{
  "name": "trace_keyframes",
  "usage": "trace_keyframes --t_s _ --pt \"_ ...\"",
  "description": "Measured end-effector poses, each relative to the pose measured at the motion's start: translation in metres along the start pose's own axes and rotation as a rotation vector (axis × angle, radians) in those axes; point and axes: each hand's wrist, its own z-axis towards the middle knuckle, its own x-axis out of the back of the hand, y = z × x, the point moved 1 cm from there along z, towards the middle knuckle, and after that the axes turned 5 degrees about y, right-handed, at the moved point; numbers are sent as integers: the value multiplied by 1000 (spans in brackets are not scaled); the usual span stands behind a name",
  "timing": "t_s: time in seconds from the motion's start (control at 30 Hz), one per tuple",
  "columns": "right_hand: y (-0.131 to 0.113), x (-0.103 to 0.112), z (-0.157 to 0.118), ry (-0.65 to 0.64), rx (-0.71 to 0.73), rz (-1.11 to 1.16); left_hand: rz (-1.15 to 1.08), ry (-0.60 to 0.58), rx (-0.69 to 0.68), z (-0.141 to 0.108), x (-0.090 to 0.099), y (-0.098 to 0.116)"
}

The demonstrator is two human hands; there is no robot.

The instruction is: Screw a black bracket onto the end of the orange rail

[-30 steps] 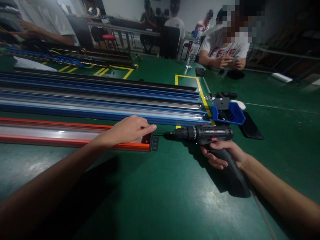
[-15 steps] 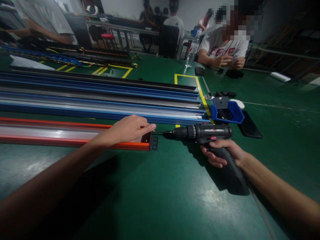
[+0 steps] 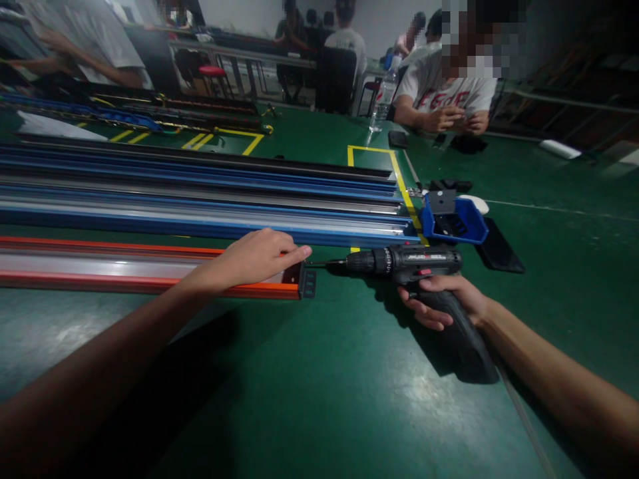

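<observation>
My left hand (image 3: 264,258) is closed over the right end of an orange rail (image 3: 114,266), its thumb pointing right. A black end cap (image 3: 309,283) sits at that end of the rail. My right hand (image 3: 439,299) is wrapped round the handle of a black power drill (image 3: 424,261), which lies on its side, pointing left. The drill's long bit reaches the end cap beside my left thumb; the exact point of contact is too small to make out.
Blue rails (image 3: 210,216) lie behind the orange one. A blue bin (image 3: 456,223) with black parts and a dark flat object (image 3: 500,246) are behind the drill. Farther back stand a bottle (image 3: 383,100) and a seated person (image 3: 446,93); more people are beyond.
The drill and my right hand have shifted very slightly. My left hand keeps its place on the rail.
</observation>
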Motion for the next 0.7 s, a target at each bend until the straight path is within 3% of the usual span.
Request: trace_keyframes --t_s 0.7 --pt "0 0 0 17 -24 -12 42 -57 42 0 -1 1"
